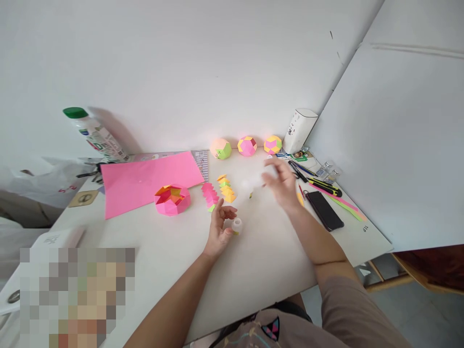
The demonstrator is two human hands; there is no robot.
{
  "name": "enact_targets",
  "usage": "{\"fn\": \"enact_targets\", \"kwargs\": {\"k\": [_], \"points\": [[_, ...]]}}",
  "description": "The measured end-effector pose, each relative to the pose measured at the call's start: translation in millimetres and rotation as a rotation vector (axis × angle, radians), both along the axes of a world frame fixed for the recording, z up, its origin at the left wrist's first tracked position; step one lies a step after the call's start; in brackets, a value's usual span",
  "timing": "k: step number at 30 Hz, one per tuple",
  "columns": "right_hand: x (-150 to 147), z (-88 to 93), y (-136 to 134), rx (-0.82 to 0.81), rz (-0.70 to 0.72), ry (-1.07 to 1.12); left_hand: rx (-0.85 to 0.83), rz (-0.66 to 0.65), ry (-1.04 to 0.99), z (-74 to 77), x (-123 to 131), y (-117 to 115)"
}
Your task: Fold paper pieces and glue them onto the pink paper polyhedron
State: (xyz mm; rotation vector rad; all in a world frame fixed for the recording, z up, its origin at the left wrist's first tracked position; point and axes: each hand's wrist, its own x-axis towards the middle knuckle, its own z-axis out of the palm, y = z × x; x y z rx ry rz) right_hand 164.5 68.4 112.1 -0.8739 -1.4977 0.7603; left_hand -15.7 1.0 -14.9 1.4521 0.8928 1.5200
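My left hand (pixel 217 231) is curled around a small bottle (pixel 237 225) with a white open neck and a yellowish lower part. Its thumb and fingers close on the bottle's left side, over the white table. To the right and higher up, my right hand (pixel 282 182) is smeared by motion, with its fingers bent round a whitish blurred thing (pixel 268 171). Just beyond my left fingertips lie a pink folded-paper strip (pixel 209 194) and a yellow and green one (pixel 226 187). Farther left sits a pink folded-paper ring (pixel 172 201), open at the top.
Three paper balls (pixel 247 146) stand along the wall. Pink sheets (pixel 145 181) lie at left, near a green-capped bottle (pixel 97 135). At right are a black phone (pixel 325 210), a yellow-black cutter (pixel 326 187), glass jars (pixel 325 169) and a white container (pixel 300 129).
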Motion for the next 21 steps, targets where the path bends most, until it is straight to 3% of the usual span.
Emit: {"fn": "enact_targets", "kwargs": {"k": [2, 4, 6, 9, 13, 18, 21], "points": [[35.3, 11.7, 19.8, 0.053, -0.195, -0.018, 0.015, -0.042, 0.010, -0.7, 0.8, -0.3], [68.3, 11.7, 41.2, -0.007, -0.300, -0.083, -0.003, -0.050, 0.013, -1.1, 1.2, -1.5], [90.8, 0.6, 60.4, -0.091, -0.367, -0.205, -0.038, -0.046, 0.009, -1.3, 1.3, -3.0], [100.0, -25.0, 80.7, -0.101, -0.493, -0.470, -0.086, -0.046, -0.004, -0.3, 1.2, -4.5], [87.4, -47.6, 91.1, -0.143, -0.432, -0.749, -0.126, -0.061, -0.025, 2.1, 1.1, -5.2], [80.3, -53.4, 92.5, -0.261, -0.375, -0.917, -0.139, -0.064, -0.040, 1.5, 1.5, -4.8], [83.1, -54.4, 93.9, -0.228, -0.377, -0.898, -0.145, -0.063, -0.047, 1.0, 1.5, -4.5]]}}
